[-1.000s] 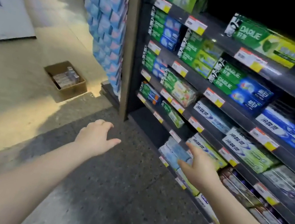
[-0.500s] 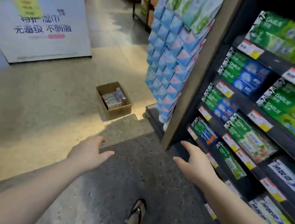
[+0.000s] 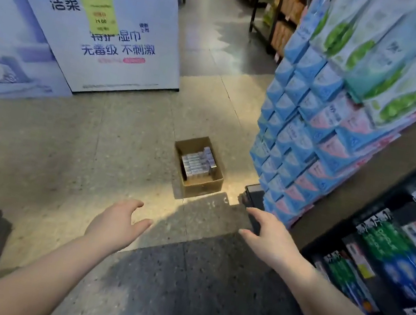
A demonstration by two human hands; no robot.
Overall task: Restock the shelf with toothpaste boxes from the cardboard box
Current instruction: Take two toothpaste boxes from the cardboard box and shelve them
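Both hands out front, empty: left hand [image 3: 118, 220] spread loose, fingers apart, right hand [image 3: 269, 239] likewise, neither gripping anything. The box [image 3: 203, 185] sits open on the floor [image 3: 92, 142] just ahead of the hands, clear of both, silver toothpaste boxes [image 3: 198, 164] packed flat inside toward its right side. To the box's right stands the shelf [image 3: 371, 233], green and blue cartons on its tiers, with hanging blue packs [image 3: 302, 135] on its end.
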